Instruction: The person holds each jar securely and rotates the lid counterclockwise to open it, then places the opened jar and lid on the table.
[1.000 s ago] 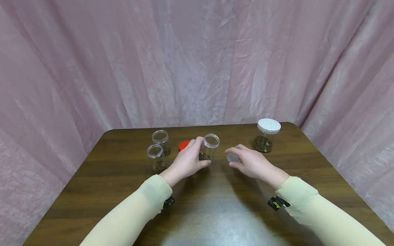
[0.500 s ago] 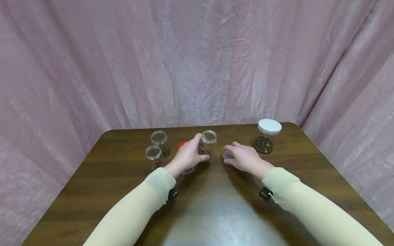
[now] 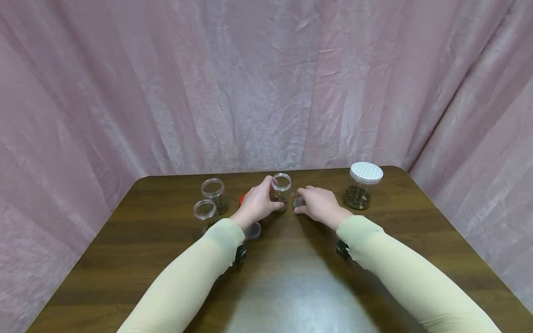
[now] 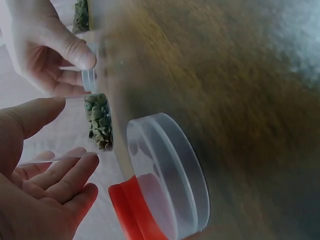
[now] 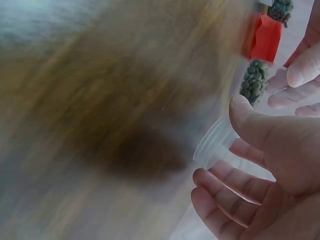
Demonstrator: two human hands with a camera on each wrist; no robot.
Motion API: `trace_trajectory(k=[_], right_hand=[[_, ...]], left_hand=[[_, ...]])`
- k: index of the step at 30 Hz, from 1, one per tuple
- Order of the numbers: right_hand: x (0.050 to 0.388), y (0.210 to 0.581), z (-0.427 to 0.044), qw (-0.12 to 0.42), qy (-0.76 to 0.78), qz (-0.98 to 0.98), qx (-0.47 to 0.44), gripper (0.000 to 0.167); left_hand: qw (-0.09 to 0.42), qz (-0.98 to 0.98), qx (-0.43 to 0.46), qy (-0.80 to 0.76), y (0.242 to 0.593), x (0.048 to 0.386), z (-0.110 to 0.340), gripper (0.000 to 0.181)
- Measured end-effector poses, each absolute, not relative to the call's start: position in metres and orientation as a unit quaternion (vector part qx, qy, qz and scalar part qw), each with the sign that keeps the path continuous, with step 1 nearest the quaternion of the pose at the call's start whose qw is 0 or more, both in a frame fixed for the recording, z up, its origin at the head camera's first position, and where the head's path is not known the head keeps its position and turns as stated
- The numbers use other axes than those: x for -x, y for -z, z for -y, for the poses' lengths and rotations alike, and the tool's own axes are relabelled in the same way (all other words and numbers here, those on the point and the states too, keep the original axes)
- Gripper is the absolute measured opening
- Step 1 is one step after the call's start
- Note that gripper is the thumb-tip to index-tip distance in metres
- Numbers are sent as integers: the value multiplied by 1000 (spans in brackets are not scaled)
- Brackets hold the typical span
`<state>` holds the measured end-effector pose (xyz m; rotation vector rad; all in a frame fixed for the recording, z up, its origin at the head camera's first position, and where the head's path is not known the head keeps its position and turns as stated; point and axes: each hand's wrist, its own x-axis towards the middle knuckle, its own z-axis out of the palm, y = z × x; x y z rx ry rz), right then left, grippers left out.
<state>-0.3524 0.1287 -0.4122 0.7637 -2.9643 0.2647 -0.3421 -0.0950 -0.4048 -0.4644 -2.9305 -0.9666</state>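
We see the jar upright, mouth up, long axis vertical, with small dark bits at its bottom; we cannot tell whether its base touches the table. The left hand clamps it between thumb and curled fingers. Just right of the jar, the right hand pinches a clear lid. Left of the jar we find a red cap, a second lid and two open jars; well to its right, a capped jar. Beneath is brown wood grain; behind, pink curtain.
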Motion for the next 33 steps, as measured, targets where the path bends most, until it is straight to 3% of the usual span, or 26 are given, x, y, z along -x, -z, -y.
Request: trace_trajectory(k=[19,33], right_hand=[[373,408,-112,38,-74,973,-213,36],[366,421,-110,2,-30,973,-228,34]], left_hand=[[-16,946,93,309,399,361,98,61],[-11,954,99,284,410,367,100,57]])
